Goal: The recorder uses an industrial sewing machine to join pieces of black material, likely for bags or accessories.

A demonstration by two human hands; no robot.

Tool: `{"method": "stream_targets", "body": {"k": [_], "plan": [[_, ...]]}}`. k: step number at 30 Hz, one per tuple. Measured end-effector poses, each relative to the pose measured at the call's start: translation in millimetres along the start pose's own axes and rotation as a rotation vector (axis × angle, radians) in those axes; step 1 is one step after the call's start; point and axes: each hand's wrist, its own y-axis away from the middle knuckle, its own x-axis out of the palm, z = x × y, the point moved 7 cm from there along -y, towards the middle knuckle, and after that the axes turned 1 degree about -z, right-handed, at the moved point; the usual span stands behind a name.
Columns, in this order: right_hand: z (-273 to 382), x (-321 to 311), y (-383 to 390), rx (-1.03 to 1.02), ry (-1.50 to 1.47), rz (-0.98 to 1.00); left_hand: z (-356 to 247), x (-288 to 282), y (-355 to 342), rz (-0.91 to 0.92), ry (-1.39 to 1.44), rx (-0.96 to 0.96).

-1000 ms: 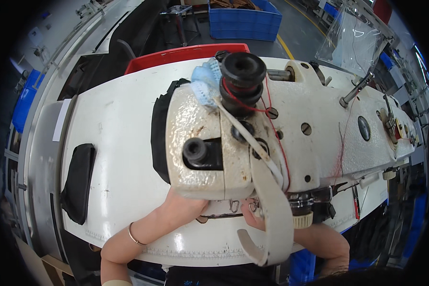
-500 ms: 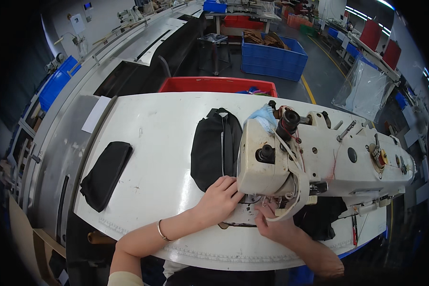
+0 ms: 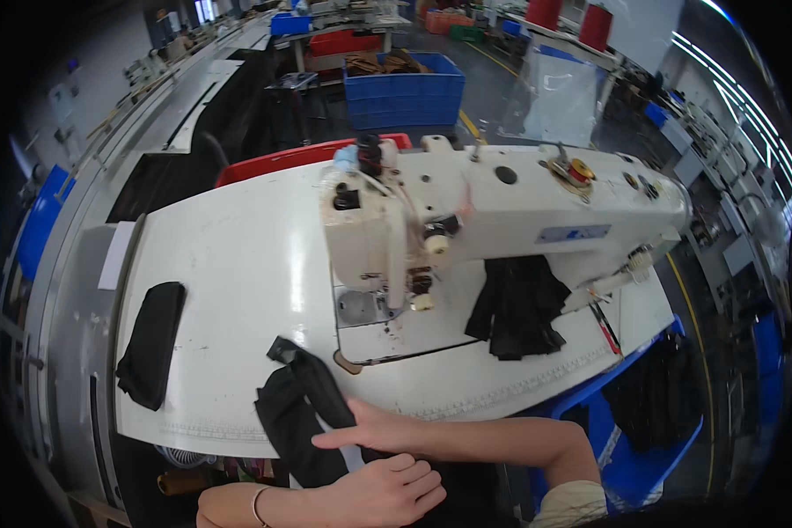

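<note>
The right hand point(image 3: 374, 429) is pinching the black cloth point(image 3: 292, 414) between thumb and fingers, and it is overlapping the near edge of the table point(image 3: 238, 264), left of the machine point(image 3: 502, 202). The left hand point(image 3: 383, 493) is curling its fingers just below; whether it is gripping anything, I cannot tell.

The person's right hand point(image 3: 374, 429) is holding a soft black cloth piece point(image 3: 289, 421) at the near edge of the smooth white table point(image 3: 238, 264). The left hand point(image 3: 383, 493) is curling its fingers just below; I can't tell if it is gripping anything. A big white metal sewing machine point(image 3: 510, 198) is standing on the table. A flat, folded black cloth point(image 3: 152, 343) is lying at the left, and a crumpled black cloth bunch point(image 3: 519, 308) is resting under the machine's arm.
</note>
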Motion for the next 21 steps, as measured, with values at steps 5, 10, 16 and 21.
{"method": "stream_targets", "body": {"k": [5, 10, 16, 21], "plan": [[-4.4, -31.4, 118.6, -0.287, 0.023, -0.268, -43.7, -9.5, 18.8, -0.76, -0.127, 0.349], [10.8, -75.4, 360.4, -0.182, 0.491, -1.216, 1.0, -12.2, 10.5, -0.723, -0.107, -0.04], [-140.5, -112.0, 384.3, 0.192, 0.585, -1.025, 44.8, 3.4, -11.0, -0.709, 0.048, -0.144], [-305.5, -192.0, 328.7, 0.581, 1.331, -1.022, 51.7, 2.7, -8.6, -0.715, 0.065, -0.217]]}}
